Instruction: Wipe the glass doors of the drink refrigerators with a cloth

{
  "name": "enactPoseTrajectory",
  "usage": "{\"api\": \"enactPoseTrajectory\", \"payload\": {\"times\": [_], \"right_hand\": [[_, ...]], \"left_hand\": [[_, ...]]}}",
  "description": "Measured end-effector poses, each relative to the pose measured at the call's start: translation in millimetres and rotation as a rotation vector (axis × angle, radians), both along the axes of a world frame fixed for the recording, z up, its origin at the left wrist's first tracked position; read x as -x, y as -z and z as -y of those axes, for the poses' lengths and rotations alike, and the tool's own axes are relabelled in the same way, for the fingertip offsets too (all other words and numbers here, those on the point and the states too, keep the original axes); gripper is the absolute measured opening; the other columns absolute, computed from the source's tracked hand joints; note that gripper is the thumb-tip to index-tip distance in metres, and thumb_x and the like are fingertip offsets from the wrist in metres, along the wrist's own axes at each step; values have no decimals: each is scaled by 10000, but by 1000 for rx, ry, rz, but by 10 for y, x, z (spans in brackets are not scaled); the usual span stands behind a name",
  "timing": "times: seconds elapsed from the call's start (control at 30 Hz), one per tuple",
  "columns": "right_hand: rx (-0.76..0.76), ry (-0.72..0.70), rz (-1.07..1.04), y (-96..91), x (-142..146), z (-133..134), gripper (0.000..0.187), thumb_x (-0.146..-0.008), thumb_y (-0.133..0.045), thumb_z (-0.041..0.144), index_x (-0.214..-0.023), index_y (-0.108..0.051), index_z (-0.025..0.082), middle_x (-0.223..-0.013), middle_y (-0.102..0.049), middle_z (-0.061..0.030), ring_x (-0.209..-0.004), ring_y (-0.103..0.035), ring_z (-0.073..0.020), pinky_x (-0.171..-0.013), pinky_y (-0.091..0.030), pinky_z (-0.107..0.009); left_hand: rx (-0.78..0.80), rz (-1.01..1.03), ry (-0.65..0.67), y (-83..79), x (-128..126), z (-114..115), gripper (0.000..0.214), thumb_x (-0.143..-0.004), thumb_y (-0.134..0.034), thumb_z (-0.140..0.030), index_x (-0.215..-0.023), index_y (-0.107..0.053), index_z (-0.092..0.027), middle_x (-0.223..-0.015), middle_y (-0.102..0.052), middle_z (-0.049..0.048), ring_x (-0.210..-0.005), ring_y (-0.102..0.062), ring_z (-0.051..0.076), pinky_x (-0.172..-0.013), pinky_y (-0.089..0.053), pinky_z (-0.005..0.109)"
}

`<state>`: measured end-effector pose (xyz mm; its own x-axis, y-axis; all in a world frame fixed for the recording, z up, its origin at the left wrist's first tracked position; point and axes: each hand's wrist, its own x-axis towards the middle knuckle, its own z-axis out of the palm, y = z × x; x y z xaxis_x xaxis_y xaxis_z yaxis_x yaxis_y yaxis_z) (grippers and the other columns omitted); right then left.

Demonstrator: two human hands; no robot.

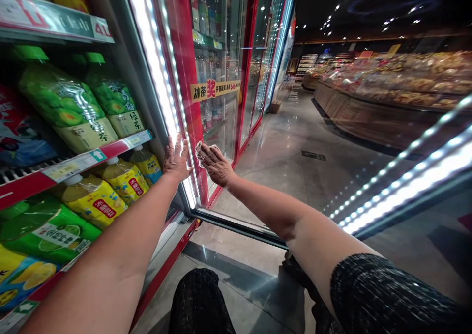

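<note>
My left hand (176,158) lies flat with fingers spread against the lit frame (162,93) of an open drinks fridge. Right beside it, my right hand (214,163) presses a pale cloth (205,150) against the red upright (184,78) between two fridges; its fingers lie over the cloth. Both arms reach forward from low down. Green-capped bottles of green tea (70,108) stand on the shelf left of my left hand, and yellow-labelled bottles (110,186) fill the shelf below.
The open glass door (405,181) with its light strip swings out at the right. More glass-door fridges (258,69) run down the aisle. A long counter of packaged food (387,98) stands across the shiny floor.
</note>
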<state>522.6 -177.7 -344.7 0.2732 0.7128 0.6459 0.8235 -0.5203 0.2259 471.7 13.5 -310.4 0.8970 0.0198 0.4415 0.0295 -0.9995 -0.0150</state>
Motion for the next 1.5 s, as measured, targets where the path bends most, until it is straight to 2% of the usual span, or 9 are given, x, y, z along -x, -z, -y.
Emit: {"api": "enactPoseTrajectory", "payload": {"times": [0.27,0.43,0.57,0.73,0.9,1.03,1.17,1.3,1.5], "right_hand": [[138,-27,-28,265,34,215,475,-1028,-441,108,-1493,-532,138,-1640,-399,-74,-1567,-286,-210,-1317,-294,-461],[79,-17,-26,151,81,443,458,-1052,-416,137,-1497,-527,133,-1641,-393,-67,-1572,-270,-209,-1318,-294,-457],[-28,-6,-36,53,91,413,475,-1062,-402,148,-1531,-483,150,-1660,-349,-77,-1594,-176,-199,-1334,-233,-483],[19,-2,-24,167,78,367,461,-1064,-382,138,-1508,-507,135,-1645,-393,-74,-1572,-259,-209,-1313,-296,-450],[143,-14,13,283,157,681,480,-1021,-465,111,-1492,-536,171,-1636,-420,-56,-1566,-300,-210,-1300,-317,-448],[111,25,52,159,252,968,644,-986,-468,43,-1587,-404,268,-1656,-389,-39,-1569,-295,-214,-1287,-324,-454],[3,69,75,-30,271,981,612,-1010,-453,86,-1605,-367,200,-1668,-361,-71,-1591,-231,-233,-1302,-280,-478],[-9,65,102,-32,250,884,514,-1041,-427,134,-1554,-443,163,-1652,-395,-74,-1575,-280,-221,-1291,-309,-462],[83,6,106,174,291,1158,478,-1039,-480,169,-1516,-495,172,-1618,-459,-66,-1537,-372,-188,-1277,-344,-434]], "left_hand": [[-11,-52,-47,-9,-12,31,1154,-786,-799,-398,-1666,-117,-95,-1741,92,140,-1579,179,389,-1310,-121,534],[65,-55,-43,-24,-8,88,1158,-781,-801,-374,-1666,-109,-92,-1742,86,148,-1577,196,381,-1309,-87,538],[111,-79,-52,-43,11,162,1160,-816,-772,-463,-1659,-89,-52,-1735,116,166,-1568,215,399,-1303,-57,541],[150,-69,-68,-23,-5,187,1213,-805,-743,-600,-1663,-73,-64,-1740,89,162,-1572,200,406,-1304,-70,536],[146,-55,-72,4,-26,171,1246,-775,-775,-571,-1665,-59,-75,-1738,101,152,-1578,173,410,-1303,-87,533],[160,-62,-75,4,-30,199,1248,-767,-780,-552,-1662,-60,-65,-1736,106,166,-1572,181,416,-1298,-97,550],[216,-49,-89,-18,-33,287,1241,-771,-774,-541,-1665,-46,-80,-1736,78,183,-1569,179,423,-1291,-71,585],[268,-6,-120,-39,-19,407,1232,-777,-768,-555,-1662,-59,-73,-1728,36,233,-1579,124,432,-1284,-75,602],[219,144,59,-74,6,575,1164,-835,-731,-544,-1674,-27,-151,-1740,52,188,-1605,104,338,-1301,-140,506]]}}
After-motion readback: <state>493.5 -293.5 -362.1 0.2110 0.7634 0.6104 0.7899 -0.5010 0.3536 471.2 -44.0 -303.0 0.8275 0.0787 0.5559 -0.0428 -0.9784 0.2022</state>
